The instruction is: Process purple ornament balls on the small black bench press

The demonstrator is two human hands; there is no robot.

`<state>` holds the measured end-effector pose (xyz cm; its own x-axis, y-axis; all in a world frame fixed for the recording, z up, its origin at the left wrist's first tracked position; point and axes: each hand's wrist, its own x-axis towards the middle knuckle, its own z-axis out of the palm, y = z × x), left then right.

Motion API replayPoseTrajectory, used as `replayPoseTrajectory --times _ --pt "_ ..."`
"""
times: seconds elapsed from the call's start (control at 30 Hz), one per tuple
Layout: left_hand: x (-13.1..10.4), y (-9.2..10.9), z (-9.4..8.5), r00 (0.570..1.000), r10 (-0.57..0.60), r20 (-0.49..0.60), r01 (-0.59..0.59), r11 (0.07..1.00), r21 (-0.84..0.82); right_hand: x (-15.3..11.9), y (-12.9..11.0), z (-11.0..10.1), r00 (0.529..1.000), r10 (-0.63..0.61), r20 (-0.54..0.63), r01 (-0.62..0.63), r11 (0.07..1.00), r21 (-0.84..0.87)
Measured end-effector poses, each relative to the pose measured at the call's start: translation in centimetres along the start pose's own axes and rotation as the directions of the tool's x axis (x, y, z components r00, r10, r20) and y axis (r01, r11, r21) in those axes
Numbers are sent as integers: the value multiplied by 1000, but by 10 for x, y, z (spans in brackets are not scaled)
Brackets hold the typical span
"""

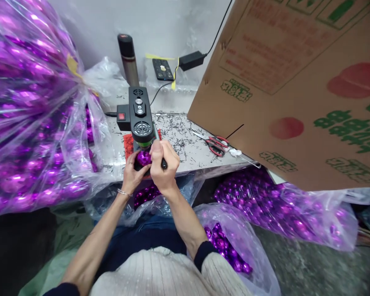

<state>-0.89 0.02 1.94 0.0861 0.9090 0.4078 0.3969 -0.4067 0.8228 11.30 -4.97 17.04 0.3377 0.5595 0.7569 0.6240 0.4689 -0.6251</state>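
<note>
A shiny purple ball [143, 158] sits under the head of a small black machine [140, 111] on the worktop. My left hand [132, 172] is curved round the ball's left and near side, its thumb and fingers against it. Just right of the ball, my right hand [165, 164] is closed round a lever with a black end [164, 164] at the machine's side. Red cloth [128, 146] lies beneath the machine.
Large clear bags of purple balls [27, 123] stand at left, with more below and right. A cardboard box [296, 94] leans at right. Scissors [216, 146], black scraps, a phone [162, 69], an adapter [191, 61] and a flask [128, 57] lie or stand around the machine.
</note>
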Motion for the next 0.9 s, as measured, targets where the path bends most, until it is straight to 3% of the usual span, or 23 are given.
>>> replayPoseTrajectory --times 0.07,0.13,0.2,0.27,0.33,0.4,0.5,0.6,0.67,0.73,0.8,0.9 --pt "-23 3 -11 995 -39 -88 38 999 -10 1 0 -1 1000 -9 3 9 1000 13" --pt "-56 4 -23 995 -27 -91 28 1000 8 -4 4 0 1000 -23 -5 23 999 36" --pt "-90 2 -31 999 -2 44 1 1000 26 -9 8 0 999 -43 -28 45 996 75" --pt "-116 1 -34 974 -45 220 28 997 76 -14 11 1 997 -54 -51 59 992 112" --pt "-129 2 -35 937 -84 340 42 991 129 -16 12 0 997 -48 -62 56 990 133" --pt "-125 8 -37 928 -45 371 -5 991 131 -17 13 -1 998 -33 -61 42 988 151" --pt "-90 21 -48 958 114 262 -143 985 95 -18 13 -1 998 -10 -61 20 987 157" --pt "-26 24 -65 986 164 38 -168 969 179 -21 13 1 997 15 -80 -3 989 151" --pt "25 14 -77 990 103 -101 -74 965 253 -22 13 2 995 15 -96 0 988 152" --pt "73 -1 -87 985 11 -174 47 943 328 -22 13 3 994 3 -105 14 988 155" --pt "111 -16 -94 976 -100 -192 174 889 423 -22 13 2 995 -19 -100 34 987 155" --pt "148 -32 -102 963 -235 -132 268 783 561 -22 13 2 995 -45 -88 57 989 139"
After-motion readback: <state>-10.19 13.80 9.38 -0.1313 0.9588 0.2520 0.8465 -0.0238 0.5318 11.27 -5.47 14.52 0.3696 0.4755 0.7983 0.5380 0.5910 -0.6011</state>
